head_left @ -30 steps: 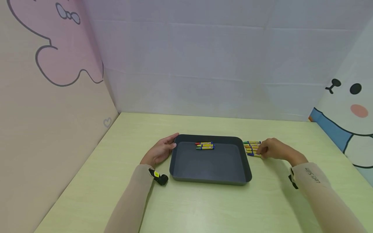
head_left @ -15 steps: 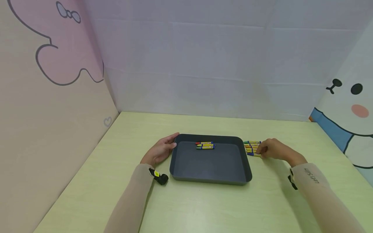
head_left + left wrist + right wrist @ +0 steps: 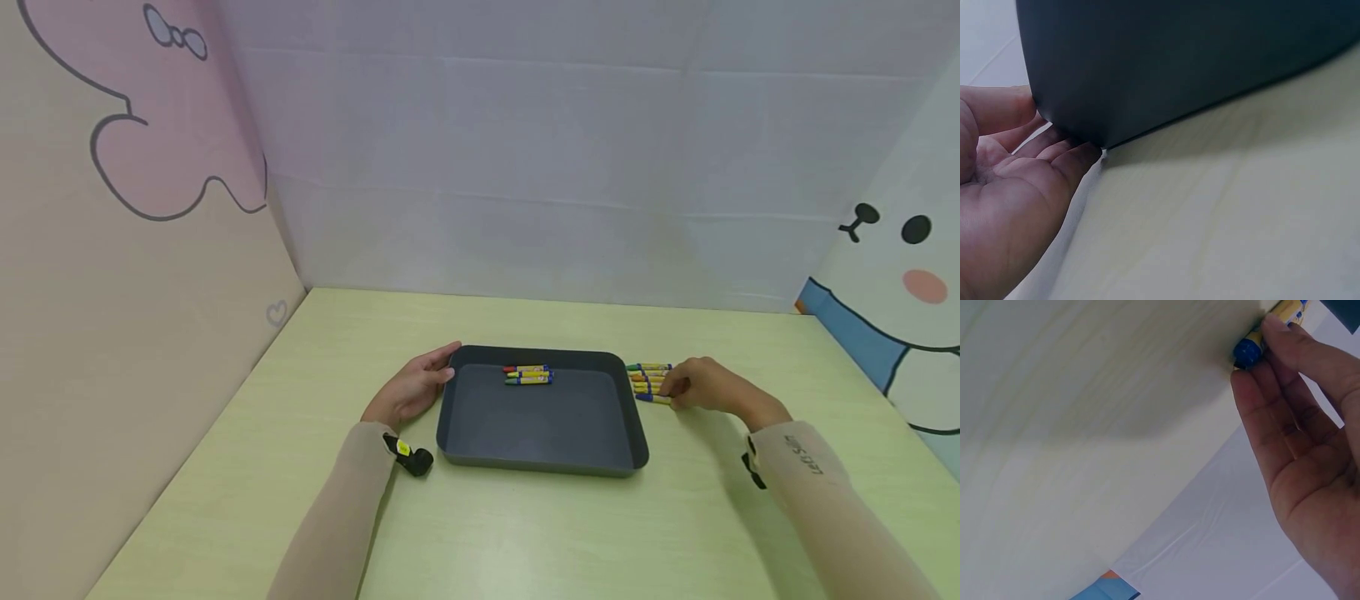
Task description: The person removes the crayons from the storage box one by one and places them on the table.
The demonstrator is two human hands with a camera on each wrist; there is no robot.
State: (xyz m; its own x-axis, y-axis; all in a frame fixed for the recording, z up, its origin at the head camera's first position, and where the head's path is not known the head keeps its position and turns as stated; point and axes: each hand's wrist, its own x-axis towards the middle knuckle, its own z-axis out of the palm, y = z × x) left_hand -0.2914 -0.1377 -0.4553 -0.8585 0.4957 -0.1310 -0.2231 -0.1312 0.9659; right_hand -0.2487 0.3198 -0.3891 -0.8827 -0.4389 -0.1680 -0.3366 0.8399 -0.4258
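A dark grey rectangular tray (image 3: pixel 540 429) lies on the table with 3 crayons (image 3: pixel 529 379) near its far side. My left hand (image 3: pixel 408 392) holds the tray at its far left corner; in the left wrist view, the thumb (image 3: pixel 1007 107) lies against the wall and the other fingers are partly hidden at the lower edge. To the right of the tray, my right hand (image 3: pixel 705 385) pinches a blue-tipped yellow crayon (image 3: pixel 653 399) between thumb and fingers. The blue end of that crayon shows in the right wrist view. Several crayons (image 3: pixel 647 377) lie side by side next to it, partly covered by the fingers.
The pale wooden table (image 3: pixel 517 533) runs back to a white wall covering (image 3: pixel 487 167). Printed panels with cartoon drawings stand at both sides. A black wrist camera (image 3: pixel 416 461) sits on the left sleeve, close to the tray's near left side.
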